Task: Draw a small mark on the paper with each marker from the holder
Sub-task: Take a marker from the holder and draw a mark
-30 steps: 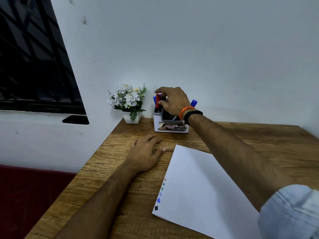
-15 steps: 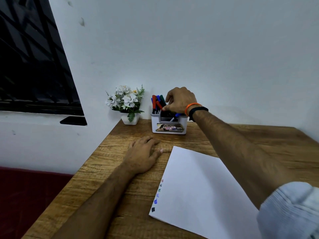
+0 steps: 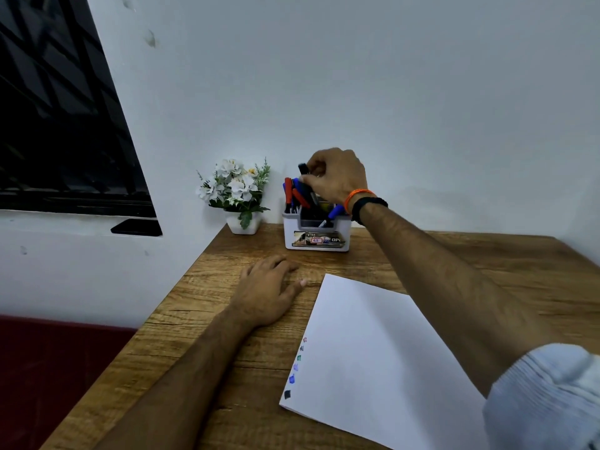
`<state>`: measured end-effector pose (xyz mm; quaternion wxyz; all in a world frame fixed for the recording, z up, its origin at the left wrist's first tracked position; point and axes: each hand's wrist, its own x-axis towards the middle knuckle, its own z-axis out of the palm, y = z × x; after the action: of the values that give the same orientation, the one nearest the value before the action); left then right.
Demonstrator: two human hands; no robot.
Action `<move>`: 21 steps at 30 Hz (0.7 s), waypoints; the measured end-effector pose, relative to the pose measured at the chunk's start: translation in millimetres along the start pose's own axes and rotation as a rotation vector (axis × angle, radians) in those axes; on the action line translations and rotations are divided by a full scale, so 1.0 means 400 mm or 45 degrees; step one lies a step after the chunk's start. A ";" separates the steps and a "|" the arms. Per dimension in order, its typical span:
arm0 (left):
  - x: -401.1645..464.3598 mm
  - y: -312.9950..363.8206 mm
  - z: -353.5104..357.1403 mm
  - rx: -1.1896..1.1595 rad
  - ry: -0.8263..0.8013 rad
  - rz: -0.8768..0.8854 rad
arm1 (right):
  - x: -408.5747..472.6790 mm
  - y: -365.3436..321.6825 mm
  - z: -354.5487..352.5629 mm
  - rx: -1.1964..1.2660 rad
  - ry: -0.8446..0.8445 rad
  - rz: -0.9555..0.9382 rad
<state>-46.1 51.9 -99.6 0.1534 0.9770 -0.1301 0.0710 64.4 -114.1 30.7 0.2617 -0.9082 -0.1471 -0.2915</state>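
A white marker holder stands at the back of the wooden table, against the wall, with red and blue markers sticking out of it. Above it, my right hand pinches a black marker whose cap end pokes up past my fingers. The white paper lies in front of the holder, slanted, with several small coloured marks along its left edge. My left hand rests flat on the table, fingers apart, just left of the paper's top corner.
A small white pot of white flowers stands left of the holder at the table's back corner. The table's left edge drops to a dark red surface. A dark window fills the left wall.
My right hand has risen from inside the holder and now holds a black marker above it. The left hand has not moved. The camera has tilted slightly.
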 end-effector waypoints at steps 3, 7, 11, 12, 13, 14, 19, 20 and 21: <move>0.000 -0.003 0.002 0.002 -0.006 -0.003 | -0.015 -0.024 -0.035 0.401 0.246 -0.030; -0.005 0.005 -0.004 -0.014 -0.018 -0.003 | -0.057 -0.056 -0.083 0.763 0.261 0.009; -0.012 0.010 -0.008 -0.028 -0.026 -0.005 | -0.163 -0.073 -0.114 1.024 -0.069 0.098; -0.014 0.010 -0.009 -0.030 -0.029 -0.003 | -0.198 -0.074 -0.119 1.035 -0.134 0.112; -0.015 0.010 -0.010 -0.034 -0.031 0.002 | -0.233 -0.070 -0.120 1.009 -0.191 0.121; -0.015 0.009 -0.010 -0.044 -0.031 0.003 | -0.266 -0.063 -0.119 0.959 -0.246 0.133; -0.005 -0.007 0.003 -0.089 0.011 0.011 | -0.370 -0.001 -0.106 0.604 -0.385 0.174; -0.004 -0.008 0.004 -0.102 0.010 0.003 | -0.383 0.008 -0.102 0.589 -0.422 0.170; -0.007 -0.003 -0.002 -0.117 0.014 0.004 | -0.395 0.016 -0.098 0.575 -0.448 0.170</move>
<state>-48.6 53.8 -99.7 0.1987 0.9683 -0.1339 0.0707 -75.0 -159.6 -40.6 0.4464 -0.8713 -0.1911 -0.0717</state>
